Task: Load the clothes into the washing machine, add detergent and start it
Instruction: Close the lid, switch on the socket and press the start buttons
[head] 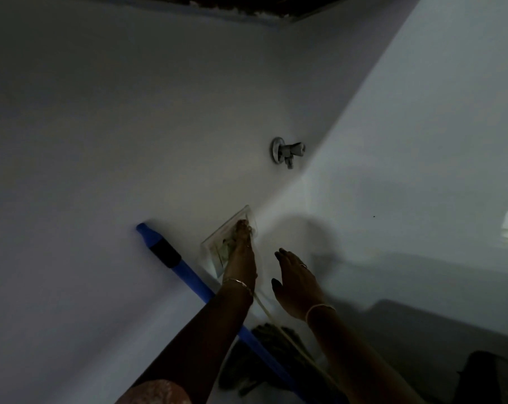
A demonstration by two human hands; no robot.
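The left hand (241,258) presses its close-held fingers on the wall socket plate (215,246), the right hand (296,281) hovers spread just beside it, a cream cord (285,330) drops from the plate, a blue mop handle (188,272) leans alongside, and the grey bulk (421,322) at lower right is too dim to name as the washing machine.

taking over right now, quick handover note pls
Left hand: fingertips on the wall socket plate; a cord hangs below it.
Right hand: open, empty, beside it.
Angle valve on the wall above, untouched.
Blue mop handle leans on the wall.
Clothes and detergent not in view, so loading cannot be judged.
Left: power on, start the machine.
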